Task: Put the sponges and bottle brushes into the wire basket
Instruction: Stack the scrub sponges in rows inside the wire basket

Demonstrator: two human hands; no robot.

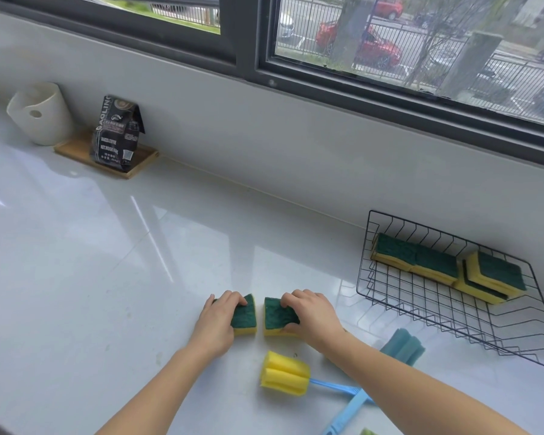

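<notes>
Two green-topped yellow sponges lie side by side on the white counter. My left hand (220, 318) grips the left sponge (245, 315), and my right hand (311, 315) grips the right sponge (277, 317). Both sponges rest on the counter. Just below them lies a bottle brush with a yellow foam head (285, 373) and a blue handle. A second brush with a blue foam head (404, 345) shows beside my right forearm. The black wire basket (421, 312) stands to the right and holds several sponges (434, 262) along its far side.
A white cup (41, 114) and a black coffee bag (117, 133) on a wooden tray (139, 166) stand at the far left by the wall. A window runs along the back. A green object peeks in at the bottom edge (368, 431).
</notes>
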